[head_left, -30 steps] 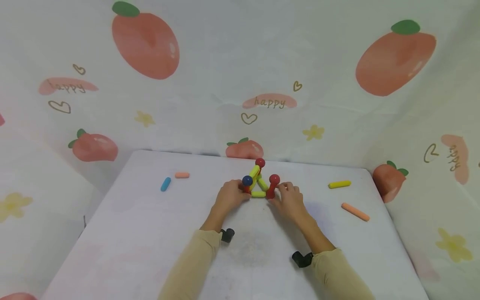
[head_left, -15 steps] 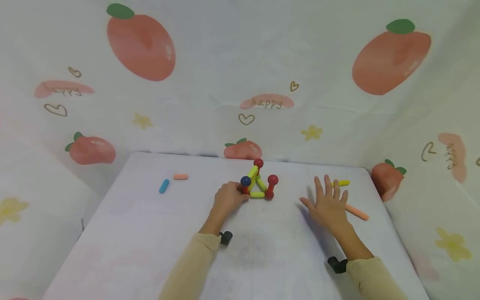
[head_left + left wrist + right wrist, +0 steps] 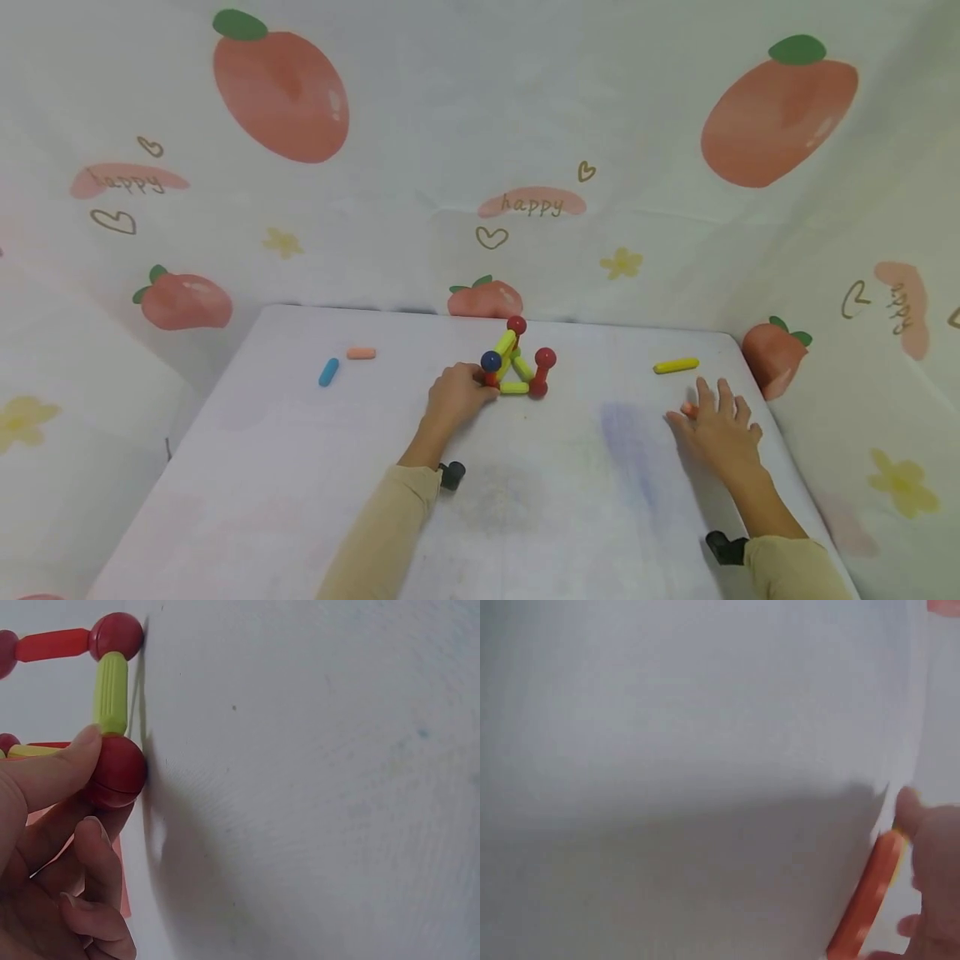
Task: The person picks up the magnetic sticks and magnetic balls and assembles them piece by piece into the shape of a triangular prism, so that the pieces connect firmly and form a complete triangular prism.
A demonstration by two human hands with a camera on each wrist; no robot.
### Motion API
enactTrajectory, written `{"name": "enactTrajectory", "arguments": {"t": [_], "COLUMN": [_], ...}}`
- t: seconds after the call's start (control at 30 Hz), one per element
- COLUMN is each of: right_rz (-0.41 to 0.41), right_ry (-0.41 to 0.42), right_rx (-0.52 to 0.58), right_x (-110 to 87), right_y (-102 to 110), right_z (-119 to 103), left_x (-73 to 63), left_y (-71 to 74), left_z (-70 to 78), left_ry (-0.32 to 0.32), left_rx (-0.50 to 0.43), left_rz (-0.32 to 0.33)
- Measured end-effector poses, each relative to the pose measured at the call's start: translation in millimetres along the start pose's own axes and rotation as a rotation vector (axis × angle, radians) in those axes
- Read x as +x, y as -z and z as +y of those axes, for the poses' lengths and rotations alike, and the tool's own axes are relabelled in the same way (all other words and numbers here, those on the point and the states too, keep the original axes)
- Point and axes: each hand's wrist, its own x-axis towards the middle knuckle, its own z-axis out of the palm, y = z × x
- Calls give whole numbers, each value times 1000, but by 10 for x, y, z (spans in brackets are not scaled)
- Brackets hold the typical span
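Note:
A building-toy frame of rods and balls stands near the back middle of the table, with lime rods [image 3: 514,388], upright red rods and a blue ball [image 3: 491,361] on one upright. My left hand [image 3: 453,393] holds its near left corner. In the left wrist view the thumb and fingers pinch a red ball [image 3: 118,772], joined to a lime rod [image 3: 112,694]. At the right, my right hand [image 3: 720,429] hovers with spread fingers over a long orange rod [image 3: 866,900]. The hand hides most of that rod in the head view; contact cannot be told.
A yellow rod [image 3: 677,366] lies behind the right hand. On the left of the table [image 3: 300,500] are a blue rod [image 3: 328,372] and a short orange rod [image 3: 362,353]. A patterned cloth [image 3: 405,275] rises behind the back edge.
My right hand has let go of the frame's right side and moved right, past the yellow rod, to the long orange rod. The left hand stays at its corner.

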Motion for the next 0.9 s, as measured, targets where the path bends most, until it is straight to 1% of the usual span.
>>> {"name": "enactTrajectory", "arguments": {"t": [0.1,0.17,0.3,0.4,0.5,0.6,0.7,0.8,0.9], "right_rz": [14,37,122,197,267,333,370,354,283], "right_ry": [2,25,101,169,244,323,414,482,496], "right_rx": [0,-19,-48,-11,69,159,237,306,381], "right_x": [-25,-44,-78,-52,18,117,219,313,379], "right_y": [27,38,45,68,131,225,312,372,411], "right_z": [54,72,66,-18,-235,-569,-927,-1269,-1586], "left_x": [2,3,-2,-7,-11,-13,-16,-17,-16], "left_y": [-4,-2,5,9,12,13,10,7,2], "left_z": [-4,-8,-12,-9,-10,-9,-4,3,5], "left_ry": [-9,-12,-3,4,10,13,16,25,29], "left_rx": [0,-4,-12,-19,-24,-28,-41,-53,-52], "left_rz": [2,5,3,-1,-2,1,1,2,5]}}
